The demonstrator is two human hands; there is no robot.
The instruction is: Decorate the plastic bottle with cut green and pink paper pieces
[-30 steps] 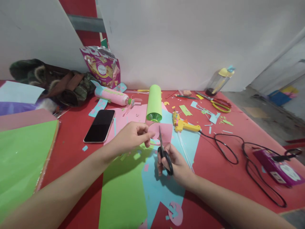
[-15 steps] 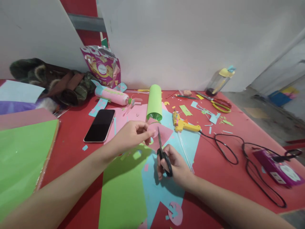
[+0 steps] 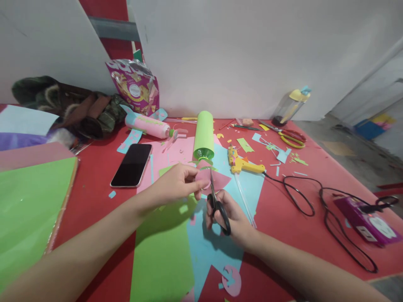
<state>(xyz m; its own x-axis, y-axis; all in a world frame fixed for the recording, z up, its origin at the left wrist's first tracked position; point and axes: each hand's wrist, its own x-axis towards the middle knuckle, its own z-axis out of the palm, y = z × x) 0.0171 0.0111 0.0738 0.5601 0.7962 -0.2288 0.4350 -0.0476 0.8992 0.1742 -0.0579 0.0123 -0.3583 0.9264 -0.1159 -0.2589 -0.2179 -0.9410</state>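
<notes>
Between the thumb and fingers of my left hand point(image 3: 184, 180) is a rounded piece of pink paper point(image 3: 204, 176). My right hand point(image 3: 231, 214) grips black-handled scissors point(image 3: 217, 205), their blades pointing away from me at the right edge of the pink piece. Just beyond lies a bottle wrapped in green paper point(image 3: 204, 134), its neck toward me. Sheets of green paper point(image 3: 163, 260) and blue paper point(image 3: 214, 251) lie under my hands. A pink paper oval with blue shapes on it point(image 3: 232, 281) rests near the front.
Right of my hands lies a yellow glue gun point(image 3: 247, 165), its black cord running to a purple power strip point(image 3: 367, 220). A phone point(image 3: 132, 165) and a pink-wrapped bottle point(image 3: 147, 126) lie at left. Red-and-yellow-handled pliers point(image 3: 292, 138) and a drink bottle point(image 3: 291, 107) sit at the back right.
The pink piece has turned slightly in my left hand and shifted a little right. The scissors have tilted slightly and stay at its edge.
</notes>
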